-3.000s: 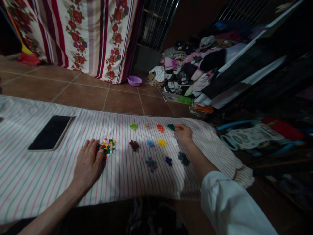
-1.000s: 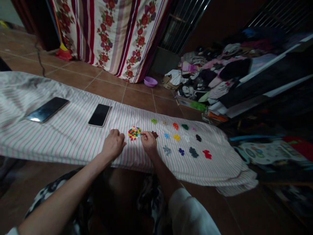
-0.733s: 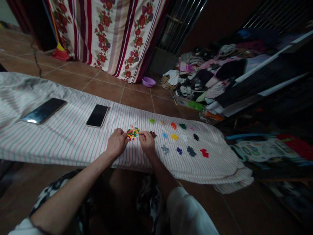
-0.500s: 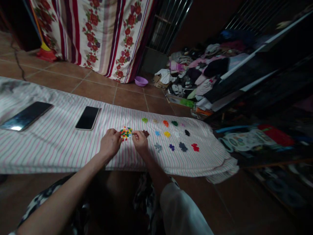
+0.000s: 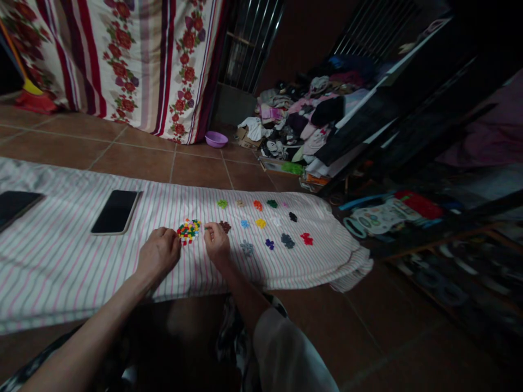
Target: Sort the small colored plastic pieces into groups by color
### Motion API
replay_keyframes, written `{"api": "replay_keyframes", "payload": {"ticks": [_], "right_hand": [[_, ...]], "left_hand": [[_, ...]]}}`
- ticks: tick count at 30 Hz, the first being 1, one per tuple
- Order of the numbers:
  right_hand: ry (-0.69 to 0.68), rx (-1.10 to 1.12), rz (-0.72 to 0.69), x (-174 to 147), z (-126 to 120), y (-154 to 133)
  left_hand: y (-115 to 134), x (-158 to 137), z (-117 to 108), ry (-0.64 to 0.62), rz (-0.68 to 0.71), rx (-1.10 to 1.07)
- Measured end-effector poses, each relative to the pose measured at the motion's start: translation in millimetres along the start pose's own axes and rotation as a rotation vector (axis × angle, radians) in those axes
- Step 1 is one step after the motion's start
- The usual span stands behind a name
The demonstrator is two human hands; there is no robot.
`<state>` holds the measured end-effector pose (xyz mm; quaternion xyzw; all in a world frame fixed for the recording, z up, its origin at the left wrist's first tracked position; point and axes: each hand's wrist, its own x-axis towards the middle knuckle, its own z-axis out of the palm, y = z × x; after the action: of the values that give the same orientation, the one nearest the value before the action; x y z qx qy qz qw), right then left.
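Note:
A mixed heap of small coloured pieces (image 5: 189, 231), red, yellow, green and white among them, lies on the striped cloth (image 5: 102, 272). My left hand (image 5: 158, 250) rests against the heap's left edge with its fingers curled closed; anything inside them is hidden. Just right of the heap, my right hand (image 5: 216, 242) is closed in a pinch, and what it grips is too small to name. Close beyond its knuckles sits a brown pile (image 5: 224, 227), partly covered by the hand. Single-colour piles spread to the right, among them light blue (image 5: 244, 224), yellow (image 5: 260, 223) and grey (image 5: 247, 248).
Farther right lie dark grey (image 5: 287, 240), red (image 5: 306, 239) and black (image 5: 293, 216) piles. A phone (image 5: 115, 212) and a dark tablet-like device (image 5: 16, 208) lie to the left. Beyond the cloth are a purple basin (image 5: 216, 140) and heaped clothes (image 5: 302, 117).
The view has swung to the right, so everything sits farther left in the picture. My right hand has drawn slightly away from the mixed heap; my left hand stays at its edge.

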<state>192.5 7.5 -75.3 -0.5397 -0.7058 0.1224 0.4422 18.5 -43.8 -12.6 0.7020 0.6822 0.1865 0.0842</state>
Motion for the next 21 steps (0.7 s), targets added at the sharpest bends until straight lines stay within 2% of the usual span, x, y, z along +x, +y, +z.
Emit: {"api": "replay_keyframes", "payload": {"ticks": [15, 21], "right_hand": [[0.010, 0.306, 0.133, 4, -3, 8], [0.022, 0.297, 0.128, 9, -11, 8]], "left_hand": [[11, 7, 3, 0.180, -0.081, -0.045], [16, 11, 1, 0.173, -0.084, -0.057]]}}
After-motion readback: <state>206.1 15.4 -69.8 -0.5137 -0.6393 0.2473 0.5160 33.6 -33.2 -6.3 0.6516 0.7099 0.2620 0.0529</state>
